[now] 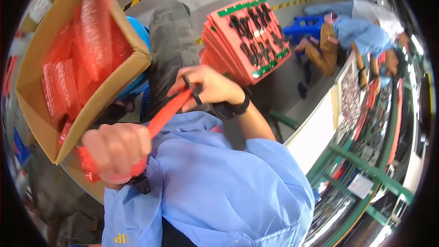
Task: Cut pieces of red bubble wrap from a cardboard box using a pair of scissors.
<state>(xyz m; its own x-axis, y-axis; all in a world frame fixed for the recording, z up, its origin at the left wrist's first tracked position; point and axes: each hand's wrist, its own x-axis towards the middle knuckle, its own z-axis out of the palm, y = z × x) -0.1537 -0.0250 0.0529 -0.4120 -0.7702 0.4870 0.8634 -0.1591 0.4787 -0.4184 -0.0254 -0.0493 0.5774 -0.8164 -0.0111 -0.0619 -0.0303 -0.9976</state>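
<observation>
Yellow letters (120,238) stand on my blue shirt (206,169), down at its left side. To the right of the shirt, a white paper (360,186) sits by a green rack (366,167), but anything on it is too small for me to read.

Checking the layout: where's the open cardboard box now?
In the head view, the open cardboard box is at upper left, beyond the left hand, with red bubble wrap inside.

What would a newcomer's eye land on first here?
Probably the red plastic strip running between the left hand and right hand, left of centre. Next, the open cardboard box at upper left, holding red bubble-wrap pieces. Then the stack of pink panels at upper centre, with black cables on its face.
</observation>
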